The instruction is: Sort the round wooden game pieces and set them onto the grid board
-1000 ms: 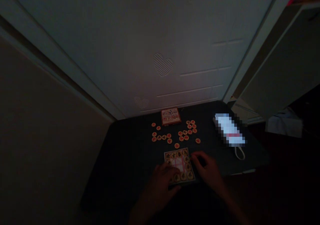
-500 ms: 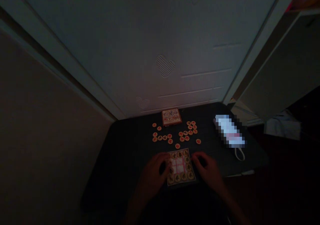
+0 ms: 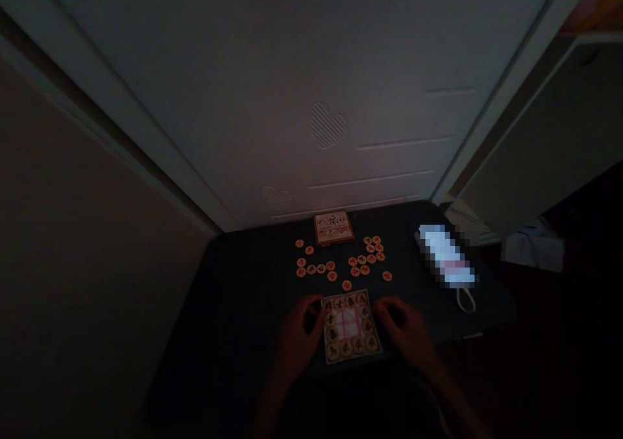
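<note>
A shallow square box (image 3: 326, 354) with a clear or pale rim rests near the front edge of the dark tabletop. Round xiangqi pieces with dark characters line its inside edges, around a white middle with pink lines. My left hand (image 3: 302, 328) is curled at the box's left side, thumb and fingertips against the rim. At the right side, my right hand (image 3: 403, 327) is curled the same way, its fingertips at the upper right rim. Dim light hides the undersides of both hands. Just beyond the box lies a loose xiangqi piece (image 3: 346, 286) with a red character.
More loose pieces (image 3: 370, 258) lie scattered beyond the box, mostly red-marked. Behind them sits a printed box lid (image 3: 333, 226) near the white panel (image 3: 292, 147). A lit, pixelated device (image 3: 445, 254) with a white strap (image 3: 466, 301) occupies the table's right side.
My left hand has drawn back leftward from over the box to its rim, uncovering the left column of pieces. My right hand stays by the right rim. The view has shifted slightly.
</note>
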Tool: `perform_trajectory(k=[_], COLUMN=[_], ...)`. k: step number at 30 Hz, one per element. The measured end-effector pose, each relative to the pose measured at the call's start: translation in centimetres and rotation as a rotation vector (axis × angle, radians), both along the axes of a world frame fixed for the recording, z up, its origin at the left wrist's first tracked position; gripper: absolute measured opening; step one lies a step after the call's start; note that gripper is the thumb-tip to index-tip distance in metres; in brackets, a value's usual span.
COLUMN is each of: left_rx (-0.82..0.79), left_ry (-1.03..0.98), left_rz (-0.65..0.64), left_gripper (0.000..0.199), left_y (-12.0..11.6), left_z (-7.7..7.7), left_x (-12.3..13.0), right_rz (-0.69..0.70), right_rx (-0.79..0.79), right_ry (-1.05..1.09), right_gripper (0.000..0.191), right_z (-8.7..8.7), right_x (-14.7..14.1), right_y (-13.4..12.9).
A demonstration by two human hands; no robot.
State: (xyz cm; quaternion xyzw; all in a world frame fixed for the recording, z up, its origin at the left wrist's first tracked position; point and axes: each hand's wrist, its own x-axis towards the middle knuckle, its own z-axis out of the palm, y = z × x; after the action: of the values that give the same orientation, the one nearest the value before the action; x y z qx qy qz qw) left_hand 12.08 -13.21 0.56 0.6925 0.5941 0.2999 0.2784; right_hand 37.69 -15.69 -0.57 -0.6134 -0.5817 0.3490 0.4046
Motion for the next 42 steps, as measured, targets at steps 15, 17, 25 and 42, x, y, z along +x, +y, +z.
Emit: perform_trajectory(k=[15,17,25,42], left_rx=[-0.006,-0.001,0.010,-0.041], left_ry=[0.075,0.065,0.039,-0.169], left_rz=[0.000,0.030,0.067,-0.019], left_gripper=[0.063,0.057,0.051,0.028], left_y=[-1.4,-1.3,-0.8,0.0], left_z=[0.0,-0.1,-0.3,-0.4], left_x=[1.9,2.1,2.6,-1.0], right_rz=[-0.013,-0.018,-0.055,-0.076], right_rx=[-0.046,-0.044,-0.065,-0.140], right_ry=[-0.063,-0.074,-0.094,-0.096], right_gripper=[0.030,0.030,0.031,0.033], right_z=[-0.2,-0.1,0.0,-0.9], right_x=[0.0,0.0,-0.3,-0.2], right_y=[-0.1,-0.1,-0.3,-0.3])
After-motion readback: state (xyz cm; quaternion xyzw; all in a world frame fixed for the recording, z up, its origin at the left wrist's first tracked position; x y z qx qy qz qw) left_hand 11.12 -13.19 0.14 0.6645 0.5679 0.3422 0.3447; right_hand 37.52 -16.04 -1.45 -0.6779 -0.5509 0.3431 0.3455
